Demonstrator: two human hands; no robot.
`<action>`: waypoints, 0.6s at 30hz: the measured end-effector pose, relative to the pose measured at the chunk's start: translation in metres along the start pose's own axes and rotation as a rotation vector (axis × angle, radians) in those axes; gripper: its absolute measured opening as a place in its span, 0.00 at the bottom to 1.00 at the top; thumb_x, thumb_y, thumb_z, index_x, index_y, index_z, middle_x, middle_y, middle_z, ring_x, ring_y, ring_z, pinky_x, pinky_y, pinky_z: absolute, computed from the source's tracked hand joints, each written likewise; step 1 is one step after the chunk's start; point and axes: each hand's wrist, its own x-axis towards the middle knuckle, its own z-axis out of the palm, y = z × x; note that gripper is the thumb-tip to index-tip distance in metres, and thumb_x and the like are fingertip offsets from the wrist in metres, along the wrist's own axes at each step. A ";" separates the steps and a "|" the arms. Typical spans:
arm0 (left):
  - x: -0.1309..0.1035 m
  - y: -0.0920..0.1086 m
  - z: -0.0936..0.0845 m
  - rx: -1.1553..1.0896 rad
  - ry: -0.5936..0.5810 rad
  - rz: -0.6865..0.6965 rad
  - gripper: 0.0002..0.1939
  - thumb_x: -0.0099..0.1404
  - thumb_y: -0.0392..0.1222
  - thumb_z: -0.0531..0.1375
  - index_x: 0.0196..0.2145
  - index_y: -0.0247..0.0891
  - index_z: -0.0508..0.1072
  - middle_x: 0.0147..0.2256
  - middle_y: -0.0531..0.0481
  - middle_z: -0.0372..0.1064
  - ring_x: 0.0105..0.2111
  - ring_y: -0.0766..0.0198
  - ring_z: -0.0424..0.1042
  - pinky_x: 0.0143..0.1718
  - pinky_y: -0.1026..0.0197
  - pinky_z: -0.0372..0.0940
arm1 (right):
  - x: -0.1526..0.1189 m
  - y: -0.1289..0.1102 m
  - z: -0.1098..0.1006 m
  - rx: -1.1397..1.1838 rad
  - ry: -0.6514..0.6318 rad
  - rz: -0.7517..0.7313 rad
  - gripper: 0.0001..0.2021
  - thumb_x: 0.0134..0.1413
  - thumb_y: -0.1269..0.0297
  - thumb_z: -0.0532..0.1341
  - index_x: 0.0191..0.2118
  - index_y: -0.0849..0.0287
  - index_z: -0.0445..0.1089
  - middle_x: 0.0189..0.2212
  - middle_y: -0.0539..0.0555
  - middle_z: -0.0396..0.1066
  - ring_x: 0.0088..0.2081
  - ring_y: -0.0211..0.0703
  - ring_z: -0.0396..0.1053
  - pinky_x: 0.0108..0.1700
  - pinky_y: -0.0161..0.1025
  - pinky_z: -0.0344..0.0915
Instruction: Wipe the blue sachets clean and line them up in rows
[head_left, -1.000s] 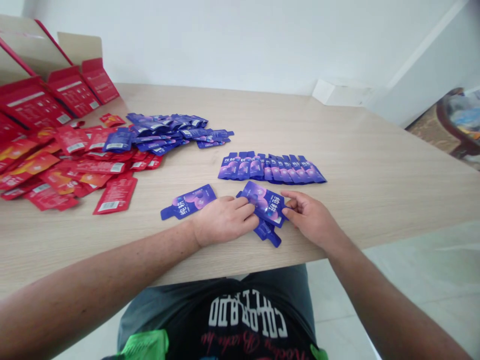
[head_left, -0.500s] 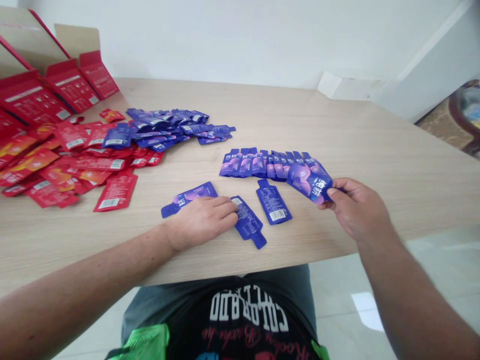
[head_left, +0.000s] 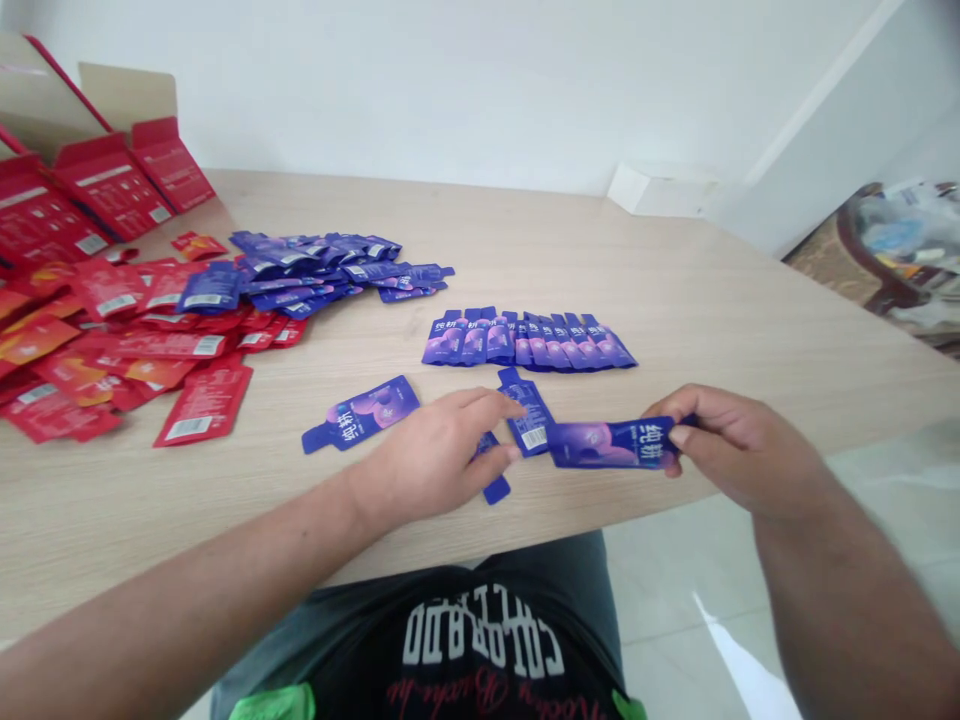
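Observation:
My right hand [head_left: 731,450] pinches one end of a purple sachet [head_left: 611,444] and holds it level just above the table's front edge. My left hand [head_left: 435,455] rests on a second purple sachet [head_left: 493,485], fingers spread over it, most of it hidden. A third purple sachet [head_left: 528,415] lies back-up between my hands, its tip at my left fingertips. Another purple sachet [head_left: 364,412] lies face-up to the left of my left hand. Behind them, a neat overlapping row of purple sachets [head_left: 529,341] lies on the wooden table [head_left: 675,290].
A loose heap of purple sachets [head_left: 322,268] lies at the back left, beside a spread of red sachets [head_left: 112,340]. Open red cartons [head_left: 105,185] stand at the far left. A white box [head_left: 652,188] sits at the table's far edge.
My right hand lifted a purple sachet off the small pile, carried it right near the row, then brought it back down level. My left hand stayed on the remaining sachets.

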 end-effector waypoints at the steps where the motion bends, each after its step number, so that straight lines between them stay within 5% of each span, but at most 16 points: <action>1: 0.007 0.010 0.003 -0.074 -0.036 -0.021 0.17 0.69 0.46 0.60 0.53 0.40 0.71 0.49 0.46 0.75 0.46 0.58 0.75 0.45 0.57 0.70 | 0.002 -0.008 0.004 0.011 -0.071 -0.009 0.06 0.57 0.60 0.62 0.35 0.57 0.71 0.24 0.51 0.74 0.26 0.42 0.71 0.31 0.39 0.69; 6: 0.025 0.038 0.021 -0.292 -0.215 -0.227 0.12 0.67 0.51 0.60 0.32 0.41 0.71 0.27 0.52 0.74 0.27 0.63 0.74 0.25 0.63 0.62 | 0.011 -0.028 0.020 0.094 -0.175 0.015 0.03 0.57 0.65 0.62 0.34 0.57 0.70 0.21 0.49 0.71 0.23 0.39 0.68 0.26 0.35 0.66; 13: 0.026 0.045 0.052 -0.751 -0.155 -0.592 0.13 0.70 0.53 0.56 0.40 0.41 0.69 0.25 0.53 0.75 0.20 0.66 0.73 0.19 0.66 0.64 | 0.008 -0.009 0.055 0.704 0.090 0.014 0.15 0.56 0.54 0.67 0.47 0.51 0.70 0.32 0.49 0.72 0.27 0.38 0.68 0.28 0.37 0.69; 18: 0.033 0.054 0.060 -0.694 -0.068 -0.528 0.12 0.69 0.52 0.58 0.40 0.41 0.70 0.29 0.52 0.76 0.24 0.66 0.75 0.23 0.65 0.67 | 0.002 0.004 0.081 0.571 0.224 -0.013 0.12 0.59 0.52 0.65 0.40 0.54 0.68 0.29 0.50 0.74 0.27 0.40 0.69 0.31 0.40 0.71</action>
